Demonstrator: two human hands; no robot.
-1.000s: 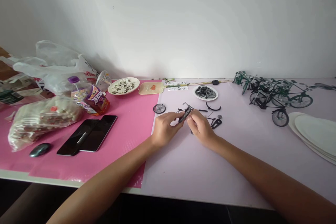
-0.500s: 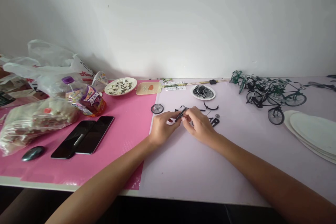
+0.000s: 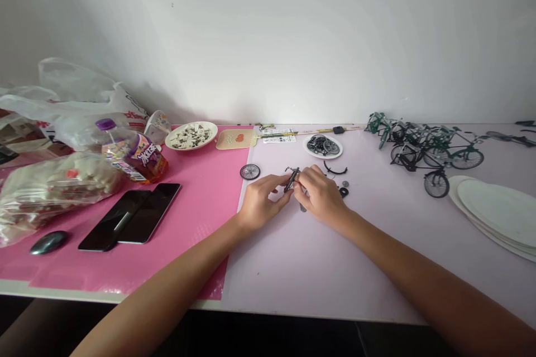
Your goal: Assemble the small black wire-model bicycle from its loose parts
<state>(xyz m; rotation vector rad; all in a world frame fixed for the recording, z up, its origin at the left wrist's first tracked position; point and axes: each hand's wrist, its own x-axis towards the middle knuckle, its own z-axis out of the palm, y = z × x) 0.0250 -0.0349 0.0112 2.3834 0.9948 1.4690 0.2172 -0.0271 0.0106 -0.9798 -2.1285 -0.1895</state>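
Observation:
Between both hands, above the lilac part of the table, is a dark model bicycle frame [image 3: 292, 180] with a small silver handlebar at its top. My left hand [image 3: 263, 199] pinches it from the left with thumb and fingertips. From the other side my right hand [image 3: 321, 194] closes its fingers on the frame and hides part of it. A grey end of the piece shows below the right fingers. Left of the hands lies a spoked black wheel [image 3: 250, 172]. Beyond my right hand are a curved black mudguard [image 3: 335, 171], a small grey disc [image 3: 345, 183] and a black part [image 3: 344, 192], partly covered.
A white plate [image 3: 307, 152] of wheels stands behind the hands. Several assembled model bicycles [image 3: 436, 183] and stacked white plates [image 3: 498, 206] are at right. On the pink left side lie two phones [image 3: 153, 212], a mouse [image 3: 49, 242], a bottle [image 3: 136, 153] and a bowl of pale pieces [image 3: 170, 142].
The frame has turned more upright in my fingers, its handlebar swinging left. A grey end has come into view under my right hand. The whole view has shifted slightly.

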